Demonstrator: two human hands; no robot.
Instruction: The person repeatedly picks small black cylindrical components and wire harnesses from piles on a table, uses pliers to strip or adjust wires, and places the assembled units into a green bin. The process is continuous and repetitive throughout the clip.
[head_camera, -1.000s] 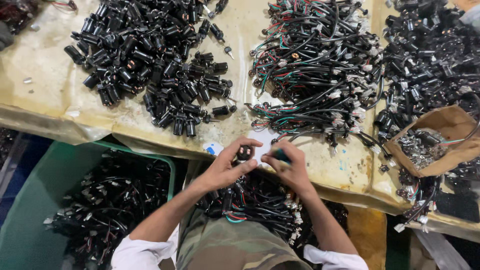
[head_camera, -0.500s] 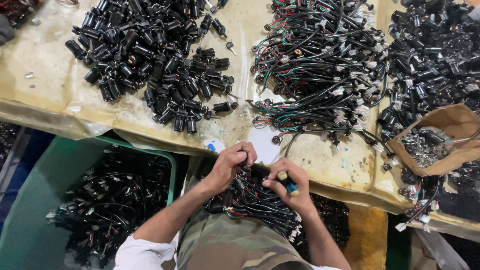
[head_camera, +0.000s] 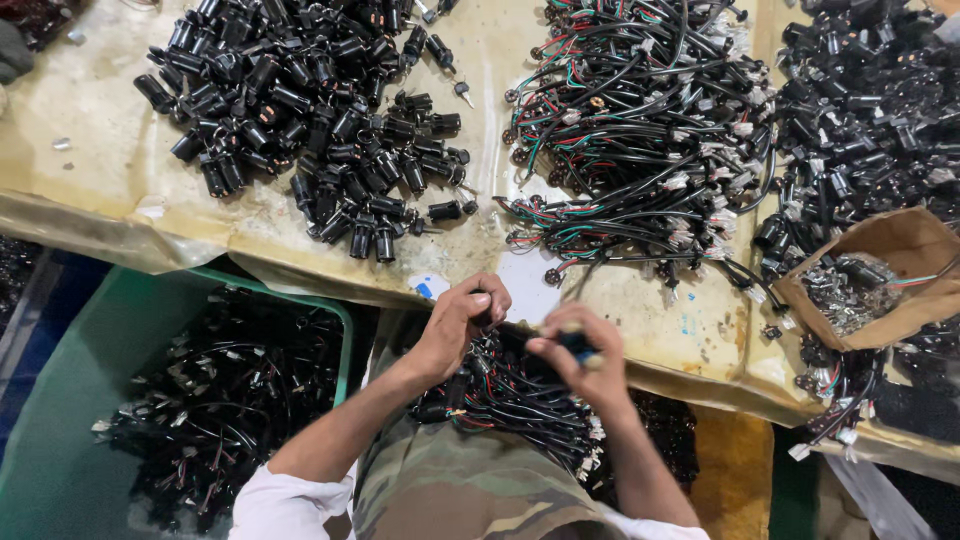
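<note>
Brown paper bag (head_camera: 905, 250) right; hands (head_camera: 455, 325) (head_camera: 580, 360) apparently gripping wired parts (head_camera: 520, 395).

Left hand (head_camera: 455, 325) on a small black part, right hand (head_camera: 580, 362) around a blue-handled tool (head_camera: 578, 345), above lap wiring (head_camera: 515, 395).

A bare strip of the table (head_camera: 505, 205) runs between the heap of black cylinders (head_camera: 310, 110) and the tangle of wired parts (head_camera: 640, 130), open straight ahead of the hands (head_camera: 520, 335). To the right, the brown paper bag (head_camera: 900, 270) and a further black heap (head_camera: 870, 100) crowd the way.
</note>
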